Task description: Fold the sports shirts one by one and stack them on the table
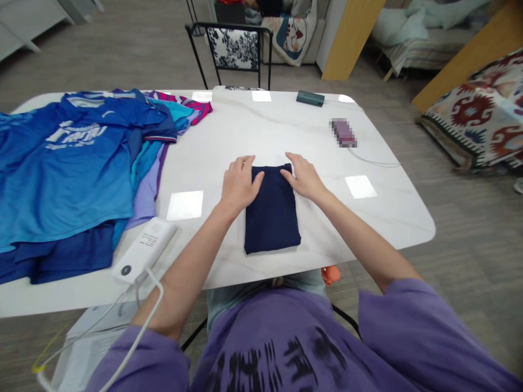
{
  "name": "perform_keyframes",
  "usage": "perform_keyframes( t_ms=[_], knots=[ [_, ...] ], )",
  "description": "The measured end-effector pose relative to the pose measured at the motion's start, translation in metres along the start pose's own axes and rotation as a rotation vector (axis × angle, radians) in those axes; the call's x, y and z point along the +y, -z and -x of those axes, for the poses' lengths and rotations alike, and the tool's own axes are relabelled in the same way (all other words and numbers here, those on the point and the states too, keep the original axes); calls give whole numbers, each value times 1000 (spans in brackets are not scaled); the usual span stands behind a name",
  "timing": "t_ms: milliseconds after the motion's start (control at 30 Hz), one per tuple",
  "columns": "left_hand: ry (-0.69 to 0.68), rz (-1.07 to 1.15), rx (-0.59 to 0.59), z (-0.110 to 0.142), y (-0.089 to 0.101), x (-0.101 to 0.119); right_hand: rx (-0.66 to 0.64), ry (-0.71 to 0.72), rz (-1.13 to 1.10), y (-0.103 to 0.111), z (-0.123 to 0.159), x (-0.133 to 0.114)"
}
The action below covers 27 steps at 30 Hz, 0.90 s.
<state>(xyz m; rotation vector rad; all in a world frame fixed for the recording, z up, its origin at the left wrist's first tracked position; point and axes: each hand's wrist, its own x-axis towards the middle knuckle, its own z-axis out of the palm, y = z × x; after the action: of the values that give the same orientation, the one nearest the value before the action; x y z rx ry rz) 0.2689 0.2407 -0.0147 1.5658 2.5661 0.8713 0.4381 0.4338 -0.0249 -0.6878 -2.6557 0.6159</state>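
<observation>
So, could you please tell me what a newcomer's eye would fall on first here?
Probably the bright blue shirt with white lettering, spread atop a pile of clothes on the left of the white table. Next, the folded navy cloth near the middle, with the person's left hand and right hand at its far corners.

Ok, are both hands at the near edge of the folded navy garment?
No, the left hand and right hand are at the far corners of the folded navy garment.

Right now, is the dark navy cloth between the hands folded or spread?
Folded: the dark navy cloth lies as a compact, flat rectangle with fairly straight edges.
</observation>
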Motion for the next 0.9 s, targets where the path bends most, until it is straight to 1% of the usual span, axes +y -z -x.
perform_keyframes(
  t_ms=[67,100,200,267,333,367,433,500,567,633,700,767,833,900],
  knots=[
    [-113,-54,-87,16,-18,0,-76,58,61,-18,11,3],
    [-149,-68,-137,25,-26,0,-124,69,80,-26,18,3],
    [-150,-94,-235,43,-47,-4,-211,64,123,-42,31,4],
    [-132,-113,-252,45,-54,-7,-216,72,138,-47,35,4],
    [-124,-139,-239,46,-52,-4,-171,50,149,-47,38,4],
    [-129,-152,-223,49,-47,0,-124,9,155,-45,39,4],
    [-169,-154,-193,61,-31,13,-11,-118,161,-40,41,5],
    [-249,-129,-201,83,-13,31,49,-257,142,-34,39,10],
    [-347,-98,-270,110,1,50,16,-348,98,-28,32,15],
    [-432,-94,-340,135,7,64,-71,-375,55,-25,22,17],
    [-485,-132,-341,151,5,70,-136,-345,37,-23,11,14],
    [-512,-188,-278,158,-4,69,-158,-298,29,-24,5,8],
    [-549,-220,-216,156,-16,69,-152,-256,13,-24,5,6],
    [-601,-207,-197,148,-29,77,-150,-219,-16,-19,9,12]
  ],
)
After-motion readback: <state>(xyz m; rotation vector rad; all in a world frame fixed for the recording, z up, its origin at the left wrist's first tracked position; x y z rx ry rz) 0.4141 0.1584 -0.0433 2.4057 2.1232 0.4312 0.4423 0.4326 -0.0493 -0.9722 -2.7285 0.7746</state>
